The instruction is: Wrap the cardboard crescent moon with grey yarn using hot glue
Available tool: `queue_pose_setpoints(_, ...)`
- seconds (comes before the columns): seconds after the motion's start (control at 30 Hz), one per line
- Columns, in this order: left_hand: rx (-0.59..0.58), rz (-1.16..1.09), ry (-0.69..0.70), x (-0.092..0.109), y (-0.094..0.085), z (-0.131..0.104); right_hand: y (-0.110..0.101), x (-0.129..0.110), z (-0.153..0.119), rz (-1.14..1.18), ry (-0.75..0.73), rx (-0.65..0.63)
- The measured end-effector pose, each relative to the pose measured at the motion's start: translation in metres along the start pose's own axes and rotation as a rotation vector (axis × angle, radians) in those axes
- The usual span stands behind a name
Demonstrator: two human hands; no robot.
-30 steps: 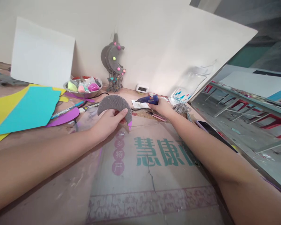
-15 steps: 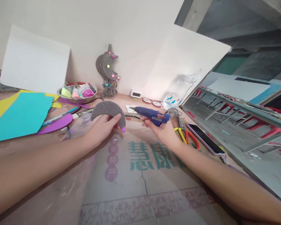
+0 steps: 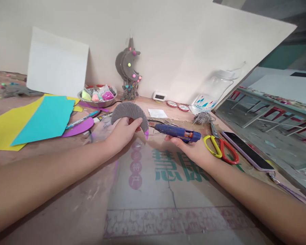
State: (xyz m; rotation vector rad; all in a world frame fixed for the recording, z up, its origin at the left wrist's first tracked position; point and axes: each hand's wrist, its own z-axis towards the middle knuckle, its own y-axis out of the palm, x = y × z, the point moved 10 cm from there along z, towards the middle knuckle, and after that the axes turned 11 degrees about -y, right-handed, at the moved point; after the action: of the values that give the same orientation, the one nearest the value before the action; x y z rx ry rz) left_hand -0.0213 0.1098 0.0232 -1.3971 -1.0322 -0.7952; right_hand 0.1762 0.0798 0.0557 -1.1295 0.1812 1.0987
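My left hand (image 3: 122,132) holds up a crescent (image 3: 129,112) wrapped in grey yarn, with a bare purple tip at its lower right end. A blue glue gun (image 3: 177,132) lies gripped in my right hand (image 3: 191,148), its nozzle pointing left and nearly touching that purple tip. Both hands hover over a flattened cardboard sheet (image 3: 168,190) printed with green characters.
Yellow, teal and purple paper sheets (image 3: 40,119) and a pen lie at the left. A metal bowl of coloured pom-poms (image 3: 98,95) and a finished grey moon hanging (image 3: 129,68) stand at the back. Scissors (image 3: 220,148), a phone (image 3: 246,154), a yarn ball (image 3: 202,118) and a jar (image 3: 210,93) are at the right.
My right hand picked the glue gun up from the back of the table and brought it toward the crescent's purple tip. The left hand keeps holding the crescent.
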Motion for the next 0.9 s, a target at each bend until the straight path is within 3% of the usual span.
queue_pose_setpoints(0.27,0.011,-0.025,0.006,0.0001,-0.0014,0.0010,0.0024,0.0088,0.0002,-0.088,0.004,-0.008)
queue_pose_setpoints(0.9,0.007,-0.007,-0.012,0.0009,-0.0010,-0.0018,0.0061,0.0052,0.0009,-0.018,0.027,0.006)
